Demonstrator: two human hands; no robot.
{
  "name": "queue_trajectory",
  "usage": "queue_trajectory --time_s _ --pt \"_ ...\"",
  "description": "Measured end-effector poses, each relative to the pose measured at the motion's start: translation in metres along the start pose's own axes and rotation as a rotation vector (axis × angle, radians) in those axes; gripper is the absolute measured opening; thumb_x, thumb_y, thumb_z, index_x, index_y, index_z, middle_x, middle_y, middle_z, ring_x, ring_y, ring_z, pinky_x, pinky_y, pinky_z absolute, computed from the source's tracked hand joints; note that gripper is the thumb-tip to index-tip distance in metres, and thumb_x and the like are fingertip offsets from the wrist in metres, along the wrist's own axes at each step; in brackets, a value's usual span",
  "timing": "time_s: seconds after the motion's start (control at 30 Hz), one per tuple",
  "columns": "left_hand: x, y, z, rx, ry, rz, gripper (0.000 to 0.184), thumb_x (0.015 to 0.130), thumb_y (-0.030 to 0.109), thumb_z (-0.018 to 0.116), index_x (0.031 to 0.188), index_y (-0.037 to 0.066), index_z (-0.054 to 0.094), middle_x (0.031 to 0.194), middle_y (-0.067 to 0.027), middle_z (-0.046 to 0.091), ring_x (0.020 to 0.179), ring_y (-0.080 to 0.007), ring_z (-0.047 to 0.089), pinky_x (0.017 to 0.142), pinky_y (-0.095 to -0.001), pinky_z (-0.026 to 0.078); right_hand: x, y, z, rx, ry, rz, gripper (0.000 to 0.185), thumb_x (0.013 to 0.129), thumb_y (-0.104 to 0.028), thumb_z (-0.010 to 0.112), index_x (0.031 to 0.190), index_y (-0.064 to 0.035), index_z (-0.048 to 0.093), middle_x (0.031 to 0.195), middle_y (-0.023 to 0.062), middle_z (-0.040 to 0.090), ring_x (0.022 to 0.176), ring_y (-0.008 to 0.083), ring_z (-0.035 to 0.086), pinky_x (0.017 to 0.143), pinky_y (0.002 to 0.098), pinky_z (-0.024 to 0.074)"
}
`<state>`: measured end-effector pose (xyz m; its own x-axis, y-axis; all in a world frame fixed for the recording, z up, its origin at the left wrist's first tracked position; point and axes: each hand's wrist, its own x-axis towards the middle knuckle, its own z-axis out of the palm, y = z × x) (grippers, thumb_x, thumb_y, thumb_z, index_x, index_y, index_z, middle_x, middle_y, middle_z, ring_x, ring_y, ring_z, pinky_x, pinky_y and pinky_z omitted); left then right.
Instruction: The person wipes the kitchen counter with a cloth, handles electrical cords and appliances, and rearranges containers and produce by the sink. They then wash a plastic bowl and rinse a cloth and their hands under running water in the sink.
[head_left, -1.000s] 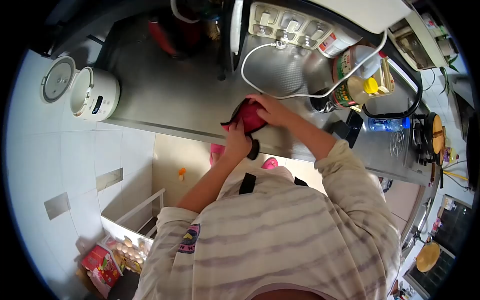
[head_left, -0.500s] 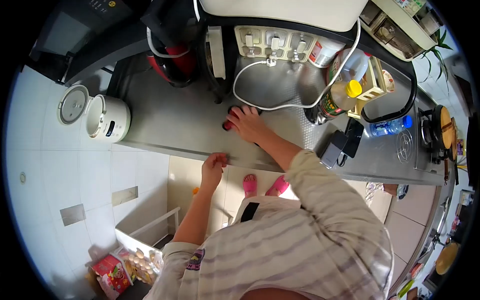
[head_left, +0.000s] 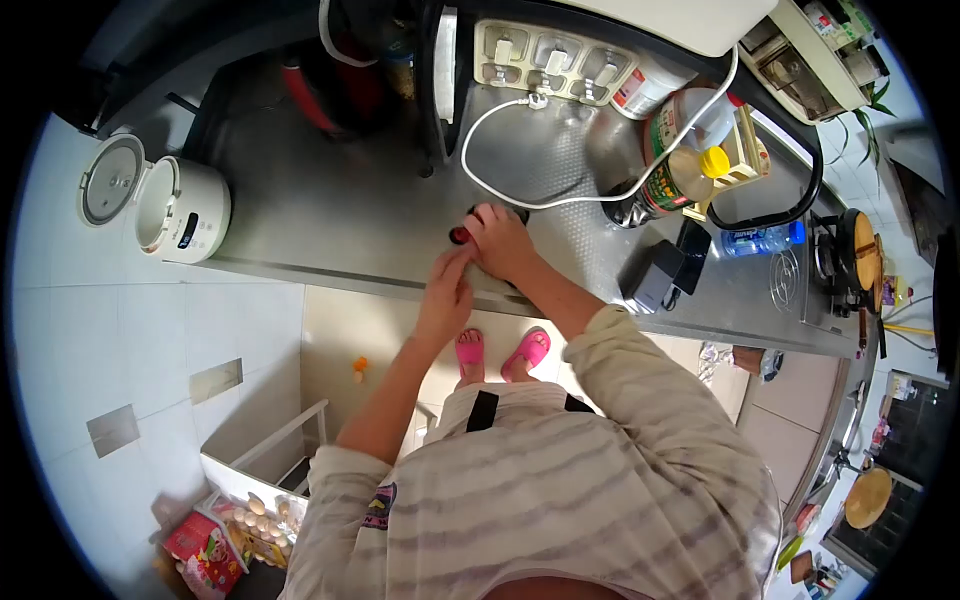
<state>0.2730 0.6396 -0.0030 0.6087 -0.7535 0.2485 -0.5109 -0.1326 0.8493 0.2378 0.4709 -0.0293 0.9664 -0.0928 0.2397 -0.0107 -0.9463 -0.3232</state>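
Near the front edge of the steel counter (head_left: pixel 330 235), a small red and black cloth item (head_left: pixel 461 236) lies mostly hidden under my hands. My right hand (head_left: pixel 499 240) rests over it with the fingers bent and pressed onto it. From the front edge, my left hand (head_left: pixel 447 290) reaches to the item's near side, its fingertips close together beside my right hand. Whether the left fingers grip any of the cloth is too small to tell.
An open white rice cooker (head_left: pixel 184 212) stands at the left. Behind my hands are a white cable (head_left: pixel 480 180) and a power strip (head_left: pixel 553 62). To the right are a yellow-capped bottle (head_left: pixel 680 180), a black box (head_left: pixel 655 275) and a water bottle (head_left: pixel 763 240).
The red and black item first looked spread wide between both hands, then was pressed small under my right hand. My left hand, apart half a second ago, has come back up beside it.
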Motion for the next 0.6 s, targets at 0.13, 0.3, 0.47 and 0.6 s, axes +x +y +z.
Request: queue_trajectory --time_s 0.13,0.3,0.47,0.6 --pt "0.037 -0.008 0.025 0.339 -0.131 0.238 0.062 0.074 -0.007 0.051 0.134 0.006 0.043 0.133 -0.0157 0.042 0.117 -0.0357 0.043 0.097 -0.0403 0.042 -0.030 0.005 0.003 0.020 0.014 -0.039 0.059 0.070 -0.022 0.066 0.123 -0.0017 0.050 0.127 0.0163 0.045 0.112 0.0331 0.043 0.089 0.0405 0.0401" --pt "0.025 -0.033 0.041 0.389 -0.272 0.187 0.051 0.080 0.002 0.054 0.130 0.001 0.045 0.128 -0.0191 0.047 0.116 -0.0355 0.045 0.097 -0.0425 0.040 -0.075 0.006 -0.024 0.044 0.133 0.047 0.055 0.071 -0.025 0.068 0.121 -0.0085 0.053 0.126 0.0161 0.047 0.112 0.0368 0.044 0.094 0.0449 0.0370" --pt "0.064 -0.069 0.049 0.542 -0.218 0.179 0.037 0.081 0.005 0.053 0.117 0.003 0.052 0.119 -0.0186 0.051 0.100 -0.0368 0.053 0.083 -0.0425 0.047 -0.034 0.034 -0.015 -0.105 0.200 0.164 0.038 0.072 -0.023 0.066 0.108 -0.0144 0.060 0.111 0.0108 0.051 0.103 0.0293 0.048 0.082 0.0386 0.0395" --pt "0.089 -0.044 0.048 0.540 -0.148 -0.235 0.030 0.083 0.011 0.057 0.113 0.007 0.057 0.104 -0.0215 0.060 0.092 -0.0369 0.060 0.077 -0.0424 0.049 -0.012 0.042 0.002 0.000 0.288 0.185 0.040 0.073 -0.021 0.066 0.111 -0.0119 0.057 0.102 0.0133 0.054 0.093 0.0309 0.053 0.079 0.0384 0.0418"
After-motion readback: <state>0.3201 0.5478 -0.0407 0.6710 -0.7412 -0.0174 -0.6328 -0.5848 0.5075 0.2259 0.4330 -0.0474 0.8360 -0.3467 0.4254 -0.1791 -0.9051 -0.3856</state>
